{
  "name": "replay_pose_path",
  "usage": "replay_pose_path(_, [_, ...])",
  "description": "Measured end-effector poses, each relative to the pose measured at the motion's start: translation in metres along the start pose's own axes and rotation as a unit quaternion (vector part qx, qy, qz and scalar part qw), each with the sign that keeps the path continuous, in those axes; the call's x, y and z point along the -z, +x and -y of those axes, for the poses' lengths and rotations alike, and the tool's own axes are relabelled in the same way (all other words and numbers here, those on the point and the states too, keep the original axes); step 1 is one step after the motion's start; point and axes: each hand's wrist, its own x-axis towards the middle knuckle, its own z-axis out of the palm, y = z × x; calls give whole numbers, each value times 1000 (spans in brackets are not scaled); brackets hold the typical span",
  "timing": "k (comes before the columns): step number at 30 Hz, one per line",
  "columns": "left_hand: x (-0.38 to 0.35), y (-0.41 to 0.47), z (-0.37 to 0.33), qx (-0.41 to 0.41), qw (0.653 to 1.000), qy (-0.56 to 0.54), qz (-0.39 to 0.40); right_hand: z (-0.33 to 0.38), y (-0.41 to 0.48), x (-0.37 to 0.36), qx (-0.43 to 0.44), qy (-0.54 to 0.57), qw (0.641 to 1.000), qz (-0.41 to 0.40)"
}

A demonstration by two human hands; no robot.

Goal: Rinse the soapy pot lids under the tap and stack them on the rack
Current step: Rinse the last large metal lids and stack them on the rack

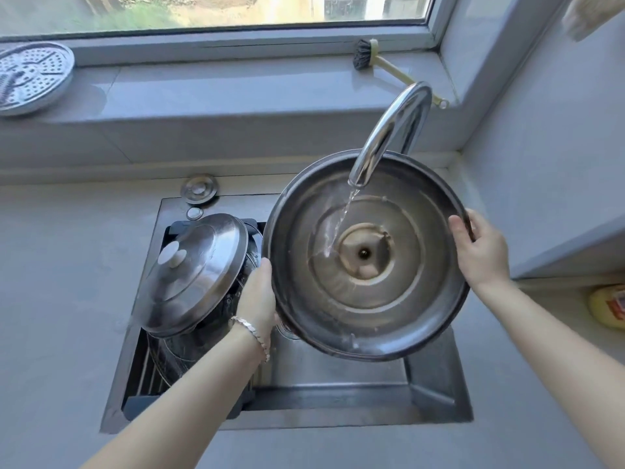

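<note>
A large steel pot lid [399, 299] is held underside up over the sink, and water from the tap [382, 143] runs onto its inner face. My left hand [257, 296] grips its left rim and my right hand [480, 248] grips its right rim. A second steel lid [203, 269] with a white knob lies tilted on the dark rack [142, 374] in the sink's left part.
The steel sink [338, 384] is set into a grey counter. A perforated steamer plate [30, 79] and a dish brush [372, 55] lie on the window ledge. A yellow bottle [608, 306] lies at the right, under a wall ledge.
</note>
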Motion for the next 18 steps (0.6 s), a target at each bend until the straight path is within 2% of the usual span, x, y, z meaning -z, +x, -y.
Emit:
replay_pose_path(4, [12, -8, -16, -166, 983, 73, -35, -6, -18, -30, -104, 64, 992, 37])
replay_pose_path(9, [31, -21, -51, -287, 935, 202, -59, 11, -46, -70, -190, 120, 968, 108])
replay_pose_path(12, [40, -25, -68, -333, 895, 289, -70, 8, -62, -92, -211, 115, 957, 161])
replay_pose_path(15, [40, -34, -76, -366, 840, 387, -101, 8, -77, -101, -231, 114, 942, 213])
replay_pose_path(16, [39, -35, -76, -360, 831, 411, -103, 6, -79, -100, -234, 103, 938, 233])
replay_pose_path(18, [39, -31, -73, -317, 836, 439, -94, 0, -79, -91, -217, 38, 937, 271])
